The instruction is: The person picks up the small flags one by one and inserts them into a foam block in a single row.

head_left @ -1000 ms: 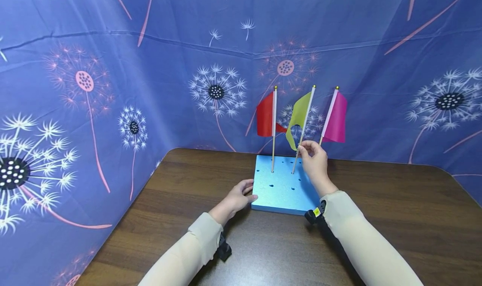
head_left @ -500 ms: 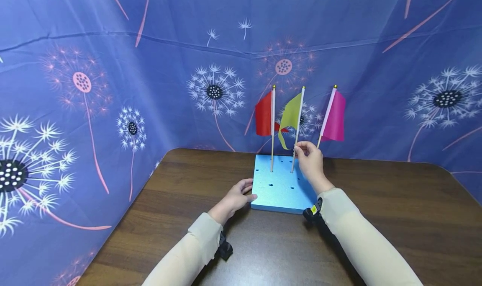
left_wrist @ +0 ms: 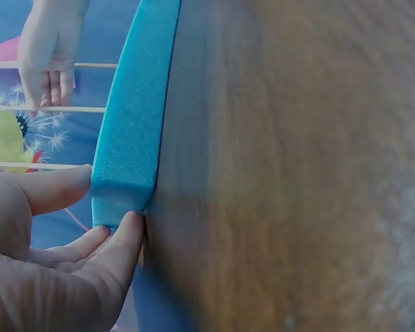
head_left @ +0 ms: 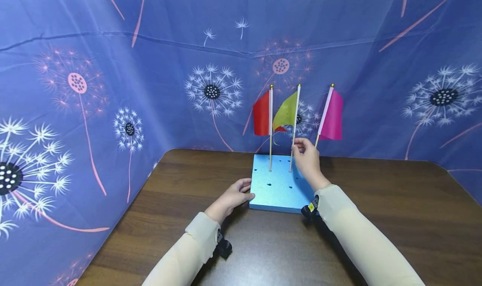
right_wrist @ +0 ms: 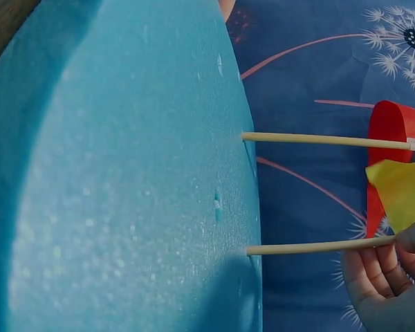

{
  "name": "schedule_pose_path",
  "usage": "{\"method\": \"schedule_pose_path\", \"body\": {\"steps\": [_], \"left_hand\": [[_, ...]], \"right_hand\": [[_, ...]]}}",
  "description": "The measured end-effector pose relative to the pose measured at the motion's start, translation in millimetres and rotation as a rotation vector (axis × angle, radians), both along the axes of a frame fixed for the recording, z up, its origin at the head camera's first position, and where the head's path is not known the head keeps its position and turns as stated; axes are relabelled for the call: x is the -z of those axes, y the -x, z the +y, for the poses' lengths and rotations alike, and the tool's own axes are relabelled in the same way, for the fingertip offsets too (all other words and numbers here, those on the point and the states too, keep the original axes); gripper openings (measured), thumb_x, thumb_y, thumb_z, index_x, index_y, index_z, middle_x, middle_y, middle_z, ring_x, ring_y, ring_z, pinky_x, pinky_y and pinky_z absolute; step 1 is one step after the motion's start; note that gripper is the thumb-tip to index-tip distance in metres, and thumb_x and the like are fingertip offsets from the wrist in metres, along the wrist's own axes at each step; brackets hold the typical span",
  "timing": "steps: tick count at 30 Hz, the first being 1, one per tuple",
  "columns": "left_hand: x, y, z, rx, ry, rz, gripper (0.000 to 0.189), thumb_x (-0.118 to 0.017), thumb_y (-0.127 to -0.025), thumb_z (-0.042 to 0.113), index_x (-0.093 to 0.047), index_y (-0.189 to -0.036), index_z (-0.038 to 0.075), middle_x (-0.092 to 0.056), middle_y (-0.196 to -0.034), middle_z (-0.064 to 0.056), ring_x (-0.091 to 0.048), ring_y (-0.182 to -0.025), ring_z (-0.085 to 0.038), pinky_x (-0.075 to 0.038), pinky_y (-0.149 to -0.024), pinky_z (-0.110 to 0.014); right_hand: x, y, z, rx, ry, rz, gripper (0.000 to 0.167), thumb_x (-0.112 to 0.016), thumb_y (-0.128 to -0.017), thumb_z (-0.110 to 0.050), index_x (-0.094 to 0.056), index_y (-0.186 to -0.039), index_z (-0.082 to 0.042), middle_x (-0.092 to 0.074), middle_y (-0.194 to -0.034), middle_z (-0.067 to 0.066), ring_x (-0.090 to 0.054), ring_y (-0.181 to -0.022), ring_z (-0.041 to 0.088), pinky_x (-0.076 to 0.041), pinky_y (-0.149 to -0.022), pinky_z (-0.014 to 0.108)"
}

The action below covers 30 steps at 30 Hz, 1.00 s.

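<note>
In the head view a blue foam board (head_left: 278,196) with small holes lies on the table. My left hand (head_left: 234,196) holds its left edge, thumb at the upper edge and fingertips against the side (left_wrist: 128,200). My right hand (head_left: 306,158) pinches the thin wooden stick of a yellow-green flag (head_left: 287,112); its lower end stands in a hole of the board. A red flag (head_left: 261,114) stands in the board to the left. To the right a magenta flag (head_left: 332,116) leans slightly right; the right hand hides its foot.
The brown wooden table (head_left: 180,168) has its far edge just behind the board. A blue curtain (head_left: 169,85) with dandelion prints hangs behind and at the left.
The right hand has brought the top of the yellow-green flag leftward, so its stick stands more upright. The left hand keeps its place on the board.
</note>
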State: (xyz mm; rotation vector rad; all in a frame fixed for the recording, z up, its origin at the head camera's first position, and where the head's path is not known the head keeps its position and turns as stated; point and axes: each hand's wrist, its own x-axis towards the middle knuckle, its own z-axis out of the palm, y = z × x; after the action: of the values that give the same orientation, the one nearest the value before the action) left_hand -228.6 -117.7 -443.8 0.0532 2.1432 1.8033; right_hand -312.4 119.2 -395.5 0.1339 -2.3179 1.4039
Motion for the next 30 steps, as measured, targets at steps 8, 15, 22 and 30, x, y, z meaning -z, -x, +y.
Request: {"method": "schedule_pose_path", "body": {"steps": [8, 15, 22, 30], "left_hand": [[-5.9, 7.8, 2.8, 0.013, -0.095, -0.061, 0.057, -0.057, -0.095, 0.002, -0.031, -0.146, -0.004, -0.034, -0.151, -0.024, -0.033, -0.142, -0.034, -0.038, -0.112, -0.043], [-11.3, 8.5, 3.2, -0.021, -0.097, -0.088, 0.057, -0.055, -0.096, 0.005, -0.030, -0.146, -0.005, -0.034, -0.151, -0.025, -0.035, -0.141, -0.034, -0.035, -0.114, -0.043], [-13.1, 14.7, -1.4, -0.077, 0.025, 0.008, 0.060, -0.057, -0.097, 0.011, -0.029, -0.150, 0.002, -0.029, -0.156, -0.021, -0.027, -0.145, -0.034, -0.028, -0.117, -0.048], [-9.9, 18.8, -9.6, -0.124, 0.210, 0.141, 0.068, -0.060, -0.095, 0.015, -0.025, -0.153, 0.008, -0.027, -0.157, -0.020, -0.023, -0.146, -0.037, -0.025, -0.117, -0.054]], "right_hand": [[-2.5, -1.6, 1, -0.011, -0.015, -0.033, 0.027, -0.052, -0.098, -0.012, -0.064, -0.118, 0.002, -0.067, -0.101, 0.018, -0.059, -0.086, 0.022, -0.042, -0.065, 0.019], [-4.3, -3.8, 4, -0.028, -0.036, -0.080, 0.030, -0.052, -0.099, -0.015, -0.062, -0.120, 0.003, -0.067, -0.103, 0.020, -0.059, -0.091, 0.026, -0.045, -0.070, 0.026], [-7.8, -9.6, 11, -0.048, -0.078, -0.105, 0.033, -0.051, -0.100, -0.021, -0.061, -0.123, 0.001, -0.067, -0.110, 0.020, -0.061, -0.100, 0.030, -0.049, -0.080, 0.035], [-16.5, -23.4, 20, -0.126, -0.143, -0.156, 0.040, -0.050, -0.101, -0.022, -0.055, -0.131, 0.004, -0.063, -0.121, 0.024, -0.059, -0.113, 0.037, -0.049, -0.095, 0.049]]}}
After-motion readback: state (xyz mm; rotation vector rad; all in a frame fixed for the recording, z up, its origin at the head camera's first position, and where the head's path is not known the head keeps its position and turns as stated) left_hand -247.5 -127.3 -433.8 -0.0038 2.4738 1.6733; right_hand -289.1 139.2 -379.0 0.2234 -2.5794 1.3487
